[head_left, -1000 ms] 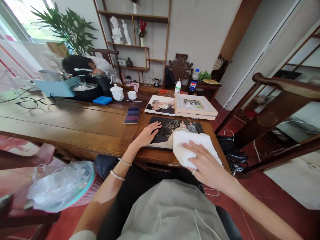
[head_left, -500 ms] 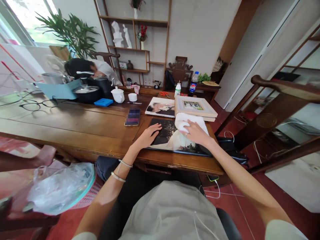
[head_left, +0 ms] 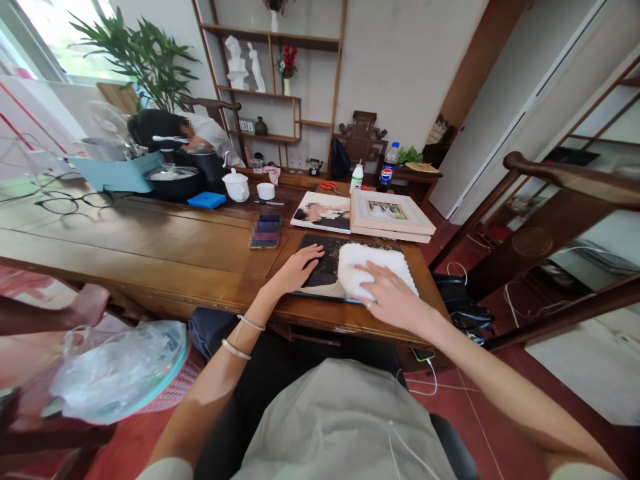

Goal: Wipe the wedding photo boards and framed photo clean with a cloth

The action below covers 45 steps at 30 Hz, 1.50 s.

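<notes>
A dark photo print (head_left: 327, 265) lies flat at the near edge of the wooden table (head_left: 165, 247). My left hand (head_left: 299, 268) rests on its left side, fingers stretched out flat. A white folded cloth (head_left: 376, 269) covers the print's right part. My right hand (head_left: 393, 297) presses down on the cloth's near edge with fingers spread over it.
Behind the print lie another photo print (head_left: 323, 212) and stacked white frames (head_left: 390, 213). A phone (head_left: 265, 231), blue box (head_left: 206, 199), white teapot (head_left: 236, 185), pots and glasses (head_left: 65, 202) sit further left. Another person (head_left: 173, 130) bends over at the far side. A bag-covered basket (head_left: 120, 370) stands at lower left.
My right hand slid the cloth from the near right corner up to the print's far side, then back toward me to the middle. My left hand stayed put.
</notes>
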Available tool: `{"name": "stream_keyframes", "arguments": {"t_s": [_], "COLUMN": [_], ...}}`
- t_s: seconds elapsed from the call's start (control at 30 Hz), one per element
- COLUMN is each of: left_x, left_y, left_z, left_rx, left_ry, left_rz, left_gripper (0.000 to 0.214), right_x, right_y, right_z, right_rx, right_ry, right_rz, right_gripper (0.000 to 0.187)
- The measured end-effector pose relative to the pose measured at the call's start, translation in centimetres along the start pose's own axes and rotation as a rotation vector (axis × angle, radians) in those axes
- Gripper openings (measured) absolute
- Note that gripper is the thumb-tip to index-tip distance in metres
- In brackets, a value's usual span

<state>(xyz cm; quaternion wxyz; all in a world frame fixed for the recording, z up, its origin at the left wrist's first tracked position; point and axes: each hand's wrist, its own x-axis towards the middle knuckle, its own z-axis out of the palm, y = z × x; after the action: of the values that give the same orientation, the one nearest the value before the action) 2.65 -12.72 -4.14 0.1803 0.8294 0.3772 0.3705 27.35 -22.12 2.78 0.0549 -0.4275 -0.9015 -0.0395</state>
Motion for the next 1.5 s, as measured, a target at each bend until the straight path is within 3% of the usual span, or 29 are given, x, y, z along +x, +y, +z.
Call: {"name": "stream_keyframes", "arguments": {"t_s": [0.17,0.27,0.37,0.53,0.63,0.73,0.93,1.07,1.2,1.4,1.5], "left_x": [0.0,0.0,0.0,0.0,0.0,0.1,0.1,0.1,0.1,0.0,0.0], "left_y": [0.2,0.2,0.1,-0.1,-0.1,0.0,0.0,0.1,0.1,0.0,0.1], "left_z": [-0.2,-0.2,0.0,0.1,0.0,0.0,-0.1,-0.1,0.0,0.1,0.0], "left_rx": [0.006,0.008,0.005,-0.007,-0.002,0.001,0.006,0.001,-0.011,0.0,-0.001], "left_ry": [-0.022,-0.02,-0.007,0.005,0.002,-0.003,-0.01,-0.014,0.001,0.024,0.016], "left_rz": [-0.009,-0.008,-0.004,0.004,0.005,0.007,-0.007,-0.004,0.0,0.001,0.002], "left_gripper": [0.037,0.037,0.036,0.035,0.035,0.035,0.036,0.035,0.035,0.035,0.036], "right_x": [6.2,7.5,5.6,-0.7,-2.2,-0.5,6.9,9.4,7.8,2.4,2.0], "right_y": [4.8,5.2,2.9,-3.7,-5.0,-3.1,3.1,4.4,2.3,-4.5,-5.5], "right_z": [0.8,1.0,0.8,-0.1,-0.5,-0.4,0.4,0.5,0.5,0.2,0.0], "right_rx": [-0.084,-0.097,-0.071,-0.006,0.004,-0.004,-0.078,-0.126,-0.123,-0.102,-0.114], "right_ry": [-0.015,-0.017,-0.001,-0.035,-0.058,-0.024,0.011,-0.004,0.008,0.001,-0.007], "right_rz": [0.09,0.141,0.107,-0.006,-0.041,-0.029,0.013,0.071,0.055,-0.042,-0.058], "right_gripper": [0.041,0.042,0.039,0.029,0.026,0.028,0.04,0.043,0.04,0.024,0.018]}}
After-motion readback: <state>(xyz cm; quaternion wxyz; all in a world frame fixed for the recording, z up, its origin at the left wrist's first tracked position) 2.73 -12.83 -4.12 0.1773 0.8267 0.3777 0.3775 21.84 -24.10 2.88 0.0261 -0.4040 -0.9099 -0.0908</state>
